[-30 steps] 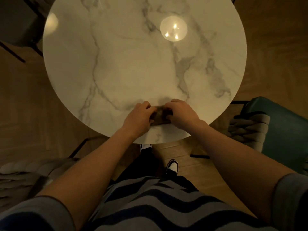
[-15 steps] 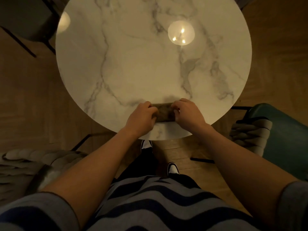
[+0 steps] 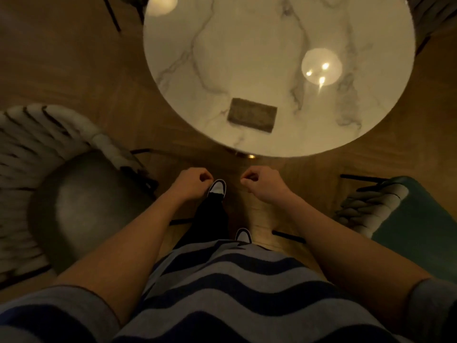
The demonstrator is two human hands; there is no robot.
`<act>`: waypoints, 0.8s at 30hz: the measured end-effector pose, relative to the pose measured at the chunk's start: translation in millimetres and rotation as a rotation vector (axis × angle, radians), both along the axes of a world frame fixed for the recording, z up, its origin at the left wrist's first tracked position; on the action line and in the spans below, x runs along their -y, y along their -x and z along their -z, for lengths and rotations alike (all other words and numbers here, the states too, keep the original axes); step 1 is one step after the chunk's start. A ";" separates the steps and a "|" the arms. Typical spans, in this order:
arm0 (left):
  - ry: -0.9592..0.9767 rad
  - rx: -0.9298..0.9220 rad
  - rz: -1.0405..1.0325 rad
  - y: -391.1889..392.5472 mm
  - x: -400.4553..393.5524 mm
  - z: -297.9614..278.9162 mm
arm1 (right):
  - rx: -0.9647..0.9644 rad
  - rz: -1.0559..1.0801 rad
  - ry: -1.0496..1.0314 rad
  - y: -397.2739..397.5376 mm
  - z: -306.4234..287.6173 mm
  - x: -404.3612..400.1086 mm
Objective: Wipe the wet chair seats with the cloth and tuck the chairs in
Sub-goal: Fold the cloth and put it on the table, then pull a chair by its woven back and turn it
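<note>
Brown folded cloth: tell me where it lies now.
In the head view, the brown folded cloth lies flat on the round marble table, near its closest edge, held by neither hand.

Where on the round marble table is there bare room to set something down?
The round marble table is bare from the folded brown cloth up to its far rim, and rightward past the round lamp reflection. The only occupied spot is the cloth near the near rim. Both hands, left hand and right hand, hang off the table.

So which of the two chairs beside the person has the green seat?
The chair on the person's right: its seat is dark green. The left chair has a grey seat.
</note>
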State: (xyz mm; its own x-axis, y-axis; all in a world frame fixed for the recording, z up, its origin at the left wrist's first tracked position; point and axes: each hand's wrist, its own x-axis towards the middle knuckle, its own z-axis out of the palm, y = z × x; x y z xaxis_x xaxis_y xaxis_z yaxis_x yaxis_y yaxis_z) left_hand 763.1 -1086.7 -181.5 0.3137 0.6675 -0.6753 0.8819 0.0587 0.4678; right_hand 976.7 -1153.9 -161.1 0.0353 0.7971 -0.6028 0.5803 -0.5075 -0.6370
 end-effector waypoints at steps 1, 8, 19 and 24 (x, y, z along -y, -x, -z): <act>0.005 -0.010 -0.037 10.8 17.8 1.7 | 0.003 -0.049 0.021 4.3 1.8 8.9; 0.037 -0.002 -0.347 81.5 133.7 3.9 | 0.020 -0.323 0.107 42.5 12.2 59.4; 0.116 0.025 -0.667 191.1 283.8 10.6 | 0.010 -0.750 0.186 190.3 17.1 126.9; 0.135 0.029 -0.827 274.2 348.8 10.5 | 0.038 -0.888 0.184 285.6 20.9 161.5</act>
